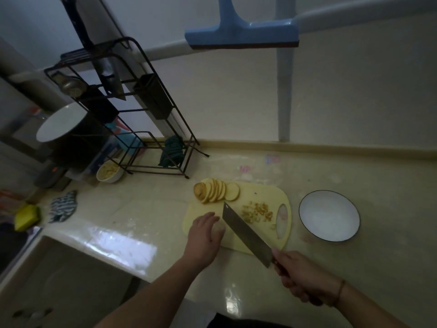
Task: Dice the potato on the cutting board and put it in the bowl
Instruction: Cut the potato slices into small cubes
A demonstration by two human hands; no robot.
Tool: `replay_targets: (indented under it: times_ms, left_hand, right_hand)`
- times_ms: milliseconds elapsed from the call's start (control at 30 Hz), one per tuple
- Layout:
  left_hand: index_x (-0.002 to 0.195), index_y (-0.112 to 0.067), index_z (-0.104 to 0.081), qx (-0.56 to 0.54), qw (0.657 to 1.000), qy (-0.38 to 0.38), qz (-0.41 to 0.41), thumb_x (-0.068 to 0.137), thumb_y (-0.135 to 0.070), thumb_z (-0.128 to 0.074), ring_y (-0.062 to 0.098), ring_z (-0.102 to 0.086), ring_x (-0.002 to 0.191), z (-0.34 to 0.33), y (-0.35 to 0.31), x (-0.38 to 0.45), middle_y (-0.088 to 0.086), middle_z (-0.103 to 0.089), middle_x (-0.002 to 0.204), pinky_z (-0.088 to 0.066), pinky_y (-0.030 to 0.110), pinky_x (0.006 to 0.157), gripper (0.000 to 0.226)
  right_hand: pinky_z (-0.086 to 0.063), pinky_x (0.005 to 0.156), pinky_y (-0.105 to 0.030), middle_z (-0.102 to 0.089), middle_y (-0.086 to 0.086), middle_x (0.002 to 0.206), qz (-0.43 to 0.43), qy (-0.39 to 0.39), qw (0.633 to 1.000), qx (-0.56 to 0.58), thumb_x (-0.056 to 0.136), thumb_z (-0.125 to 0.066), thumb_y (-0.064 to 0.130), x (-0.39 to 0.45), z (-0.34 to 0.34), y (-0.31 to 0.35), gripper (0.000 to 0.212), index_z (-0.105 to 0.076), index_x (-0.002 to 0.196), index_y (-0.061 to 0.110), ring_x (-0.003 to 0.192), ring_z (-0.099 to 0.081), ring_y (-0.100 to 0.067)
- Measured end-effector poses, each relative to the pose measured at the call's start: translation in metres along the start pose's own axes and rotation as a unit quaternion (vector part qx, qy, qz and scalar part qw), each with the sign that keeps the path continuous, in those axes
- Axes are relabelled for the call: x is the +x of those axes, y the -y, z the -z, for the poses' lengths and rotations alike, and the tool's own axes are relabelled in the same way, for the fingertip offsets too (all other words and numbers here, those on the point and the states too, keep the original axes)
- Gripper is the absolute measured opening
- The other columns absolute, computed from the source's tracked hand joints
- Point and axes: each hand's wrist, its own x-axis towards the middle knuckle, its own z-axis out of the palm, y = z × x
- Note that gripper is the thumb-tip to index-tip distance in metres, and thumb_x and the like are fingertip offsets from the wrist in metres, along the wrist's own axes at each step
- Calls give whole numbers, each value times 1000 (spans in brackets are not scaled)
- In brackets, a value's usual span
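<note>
Right hand (305, 278) grips cleaver (246, 234) handle | left hand (205, 235) curled over potato piece (220, 227) on cutting board (279, 195)

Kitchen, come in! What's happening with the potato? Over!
Right hand grips cleaver; left hand holds potato piece. Slices fanned on board; bowl empty. Nothing blocking.

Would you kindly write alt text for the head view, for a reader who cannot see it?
A person's right hand holds a cleaver over a yellow cutting board while the left hand steadies potato. Potato slices and diced bits lie on the board; an empty white bowl sits right.
</note>
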Motion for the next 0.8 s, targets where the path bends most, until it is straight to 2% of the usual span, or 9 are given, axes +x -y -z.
replay_targets:
  times_ms: [100,167,267,367,533,600,700,800]
  left_hand:
    - [137,-14,-60,36,996,78,-5,92,-56,-42,26,-44,135,-11,-7,-4,5,-52,146,-31,36,115,64]
    - [138,-15,-58,44,994,99,-5,90,-62,-38,25,-43,136,-15,-11,-5,4,-50,148,-30,34,115,70]
    - [136,-17,-59,55,994,99,-5,84,-69,-29,27,-43,134,-19,-14,-2,3,-49,147,-33,35,113,79]
    - [132,-18,-61,57,994,96,-4,83,-68,-30,27,-43,133,-20,-16,1,4,-50,145,-36,38,111,77]
    - [128,-17,-64,71,993,96,-6,80,-66,-31,30,-46,129,-19,-25,5,7,-53,140,-37,38,109,76]
    - [128,-18,-63,86,990,109,-29,82,-63,-36,29,-45,130,-19,-27,10,5,-52,141,-37,37,108,70]
    - [129,-18,-62,98,982,137,-91,86,-53,-49,28,-44,130,-19,-26,21,4,-51,142,-38,38,108,56]
    - [121,-14,-67,91,971,147,-163,86,-54,-43,31,-51,124,-18,-21,32,8,-58,136,-42,41,104,58]
  right_hand:
    - [-18,42,-21,-32,0,54,-4,-11,1000,-14,95,-35,59,-1,10,3,49,-45,79,14,41,-23,-13]
    - [-18,42,-21,-33,1,54,5,-26,999,-22,95,-35,60,-1,19,6,50,-46,79,14,42,-23,-13]
    - [-17,44,-25,-33,3,53,28,-61,997,-38,94,-36,61,0,29,10,50,-44,77,14,43,-21,-13]
    - [-18,44,-24,-34,4,52,48,-79,993,-69,94,-36,62,2,28,14,50,-43,74,16,42,-22,-13]
    - [-28,39,-20,-39,-2,60,100,-125,972,-173,96,-35,56,-4,14,13,49,-44,74,14,38,-30,-7]
    - [-30,46,-24,-40,-3,63,123,-149,961,-196,96,-38,54,-8,7,9,46,-45,74,15,41,-31,-4]
    - [-30,53,-26,-42,-3,62,126,-198,963,-136,96,-43,48,-12,-11,0,44,-48,73,11,44,-34,-4]
    - [-31,54,-27,-47,-1,60,112,-279,950,-87,96,-41,49,-14,-39,-13,52,-51,77,2,48,-40,-9]
